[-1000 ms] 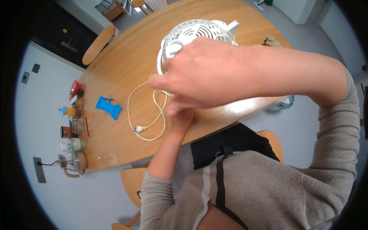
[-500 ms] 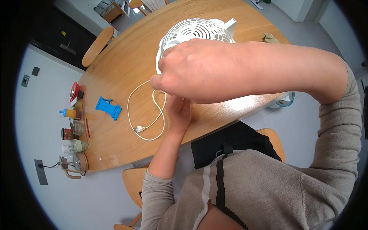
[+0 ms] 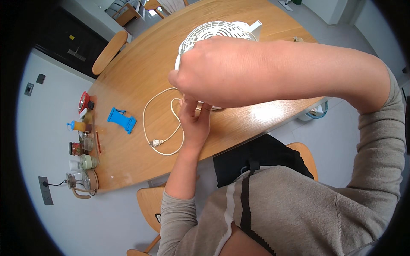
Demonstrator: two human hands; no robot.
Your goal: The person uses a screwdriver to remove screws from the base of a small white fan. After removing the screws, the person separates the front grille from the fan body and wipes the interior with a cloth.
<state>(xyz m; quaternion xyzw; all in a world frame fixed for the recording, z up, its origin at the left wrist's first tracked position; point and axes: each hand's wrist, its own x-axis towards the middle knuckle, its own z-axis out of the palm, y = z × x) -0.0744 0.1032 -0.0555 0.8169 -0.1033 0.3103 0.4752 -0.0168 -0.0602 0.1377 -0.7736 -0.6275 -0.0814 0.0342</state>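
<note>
A white electric fan [image 3: 218,29] with a round slotted grille lies on the wooden table, its near part covered by my right hand. My right hand [image 3: 211,72] is closed in a fist over the fan's near side, back of the hand up; what its fingers grip is hidden. Below it, my left hand [image 3: 196,121] reaches up to the fan's near edge with bent fingers. Its fingertips pass out of sight under my right hand, so what they pinch cannot be seen. A cream power cord [image 3: 145,117] loops left of my left hand, ending in a plug [image 3: 157,142].
On the wooden table [image 3: 124,164], a blue plastic bracket-like piece [image 3: 122,120] lies to the left. Jars, a sauce bottle [image 3: 79,126] and a glass kettle [image 3: 87,180] line the wall side. A glass container [image 3: 315,112] shows beyond the right edge. Chairs [image 3: 110,52] stand around.
My right hand has moved slightly up and away from me. More of my left hand's bent fingers now shows below it. The cord near the fan has shifted a little.
</note>
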